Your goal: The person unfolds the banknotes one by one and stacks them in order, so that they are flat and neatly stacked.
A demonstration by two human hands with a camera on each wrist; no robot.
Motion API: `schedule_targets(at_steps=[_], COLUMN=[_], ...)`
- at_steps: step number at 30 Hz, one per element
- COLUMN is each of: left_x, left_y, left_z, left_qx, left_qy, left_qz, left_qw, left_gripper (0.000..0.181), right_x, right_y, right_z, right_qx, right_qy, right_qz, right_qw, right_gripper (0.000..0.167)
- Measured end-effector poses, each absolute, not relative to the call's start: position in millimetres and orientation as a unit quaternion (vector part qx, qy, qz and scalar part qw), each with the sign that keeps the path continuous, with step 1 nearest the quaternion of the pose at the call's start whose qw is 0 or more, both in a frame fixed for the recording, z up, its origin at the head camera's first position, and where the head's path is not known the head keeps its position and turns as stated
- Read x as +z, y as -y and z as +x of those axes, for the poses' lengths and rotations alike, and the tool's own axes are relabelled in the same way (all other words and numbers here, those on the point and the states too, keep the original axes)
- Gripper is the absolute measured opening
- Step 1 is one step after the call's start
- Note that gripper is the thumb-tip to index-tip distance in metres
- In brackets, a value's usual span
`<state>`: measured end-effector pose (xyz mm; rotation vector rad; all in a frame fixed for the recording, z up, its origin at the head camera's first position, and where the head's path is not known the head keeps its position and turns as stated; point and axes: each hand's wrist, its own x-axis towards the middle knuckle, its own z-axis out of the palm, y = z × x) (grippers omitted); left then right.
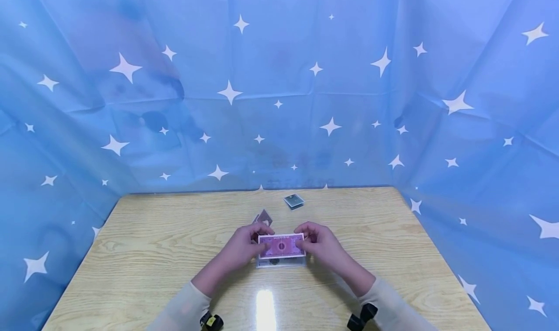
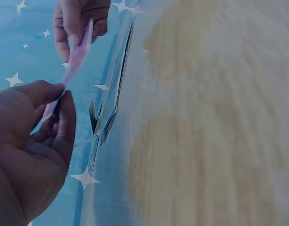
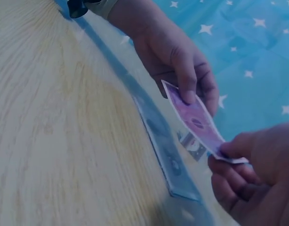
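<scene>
A pink and purple note with a white border (image 1: 281,246) is held up flat between both hands. My left hand (image 1: 244,246) pinches its left end, thumb in front and fingers behind; my right hand (image 1: 323,246) pinches the right end the same way. In the right wrist view the note (image 3: 197,120) bends slightly between the left hand (image 3: 175,61) and the right hand (image 3: 262,169). Below and behind it, a greyish-blue note (image 1: 281,262) lies on the table, partly covered in the head view.
A folded dark piece (image 1: 264,218) stands just beyond my left fingers. Another small folded dark-green piece (image 1: 294,201) lies near the back edge of the wooden table (image 1: 174,234). Blue cloth with white stars (image 1: 279,141) hangs behind and at the sides.
</scene>
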<state>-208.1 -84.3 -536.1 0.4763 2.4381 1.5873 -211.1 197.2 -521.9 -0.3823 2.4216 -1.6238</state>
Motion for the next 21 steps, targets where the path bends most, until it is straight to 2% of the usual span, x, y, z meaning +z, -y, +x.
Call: schedule_targets(at_steps=[21], left_x=[-544], left_y=[87], left_z=[-209], left_qx=[0.434], left_qy=[-0.875], left_qz=[0.201], left_qw=[0.077], left_gripper=[0.026], right_x=[-538], right_y=[-193], right_z=[-205], right_qx=[-0.455], right_qy=[-0.874], right_qz=[-0.157], right_qw=[0.070], right_gripper=[0.023])
